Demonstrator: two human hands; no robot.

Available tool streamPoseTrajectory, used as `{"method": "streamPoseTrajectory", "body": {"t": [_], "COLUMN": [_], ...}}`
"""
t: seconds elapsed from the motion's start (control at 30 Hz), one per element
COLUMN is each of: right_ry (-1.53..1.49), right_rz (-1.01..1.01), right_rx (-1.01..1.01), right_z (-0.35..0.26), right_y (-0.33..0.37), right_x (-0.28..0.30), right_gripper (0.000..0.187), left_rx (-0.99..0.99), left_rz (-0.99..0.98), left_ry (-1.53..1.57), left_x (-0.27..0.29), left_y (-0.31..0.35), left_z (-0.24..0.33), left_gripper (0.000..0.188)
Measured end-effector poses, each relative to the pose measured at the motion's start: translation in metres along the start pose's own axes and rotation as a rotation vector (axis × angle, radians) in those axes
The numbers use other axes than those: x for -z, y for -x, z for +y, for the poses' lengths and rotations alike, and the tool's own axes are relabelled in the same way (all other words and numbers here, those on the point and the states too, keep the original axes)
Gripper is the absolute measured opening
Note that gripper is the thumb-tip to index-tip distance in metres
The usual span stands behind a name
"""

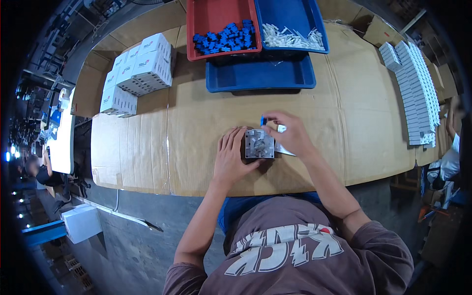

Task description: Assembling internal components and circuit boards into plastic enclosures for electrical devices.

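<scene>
A square grey plastic housing (259,143) with clear and grey parts inside lies on the cardboard-covered table in front of me. My left hand (230,156) grips it from the left, its fingers along the left side and its thumb at the near edge. My right hand (290,133) is just beyond the housing's far right corner, pinching a small blue plastic piece (263,120) between thumb and fingertips. Partly hidden under the right hand is a flat white piece (284,150). Whether the blue piece touches the housing I cannot tell.
At the back stand a red bin (221,14) of blue plastic pieces, a blue bin (290,14) of white slender pieces, and another blue bin (260,74) in front. White boxes (140,66) are stacked at left, rows of white units (415,93) at right. Another person (45,169) sits far left.
</scene>
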State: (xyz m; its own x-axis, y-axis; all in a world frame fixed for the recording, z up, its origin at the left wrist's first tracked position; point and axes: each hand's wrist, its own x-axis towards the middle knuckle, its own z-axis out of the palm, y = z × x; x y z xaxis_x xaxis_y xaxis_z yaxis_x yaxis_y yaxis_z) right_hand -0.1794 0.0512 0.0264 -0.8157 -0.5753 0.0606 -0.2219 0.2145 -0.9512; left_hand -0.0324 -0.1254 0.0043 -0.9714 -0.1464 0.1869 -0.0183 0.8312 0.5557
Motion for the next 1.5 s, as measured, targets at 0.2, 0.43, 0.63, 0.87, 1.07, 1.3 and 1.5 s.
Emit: {"method": "streamPoseTrajectory", "body": {"t": [0.2, 0.43, 0.63, 0.87, 1.07, 1.3, 1.5], "right_ry": [0.363, 0.406, 0.409, 0.627, 0.704, 0.732, 0.57], "right_rz": [-0.031, -0.092, -0.115, -0.145, -0.124, -0.261, -0.241], "right_rx": [0.346, 0.277, 0.298, 0.347, 0.392, 0.126, 0.176], "right_z": [0.0, 0.009, 0.009, 0.004, 0.002, -0.005, -0.006], "right_y": [0.019, 0.021, 0.019, 0.026, 0.022, 0.065, 0.074], "right_x": [-0.032, -0.042, -0.046, -0.044, -0.011, 0.066, 0.073], "right_gripper": [0.027, 0.031, 0.029, 0.031, 0.039, 0.061, 0.042], "left_rx": [-0.014, -0.001, -0.017, -0.023, -0.024, 0.077, 0.207], "left_rz": [0.053, 0.032, 0.046, 0.035, 0.049, 0.175, 0.167], "left_ry": [0.008, 0.025, 0.016, 0.027, 0.076, -0.032, -0.048], "left_x": [-0.002, -0.002, -0.004, -0.005, -0.006, -0.005, -0.016], "left_y": [0.006, 0.006, 0.007, 0.006, 0.012, 0.023, 0.023], "left_z": [0.001, 0.0, -0.002, -0.002, -0.007, 0.013, 0.045], "left_gripper": [0.101, 0.103, 0.101, 0.098, 0.096, 0.104, 0.098]}}
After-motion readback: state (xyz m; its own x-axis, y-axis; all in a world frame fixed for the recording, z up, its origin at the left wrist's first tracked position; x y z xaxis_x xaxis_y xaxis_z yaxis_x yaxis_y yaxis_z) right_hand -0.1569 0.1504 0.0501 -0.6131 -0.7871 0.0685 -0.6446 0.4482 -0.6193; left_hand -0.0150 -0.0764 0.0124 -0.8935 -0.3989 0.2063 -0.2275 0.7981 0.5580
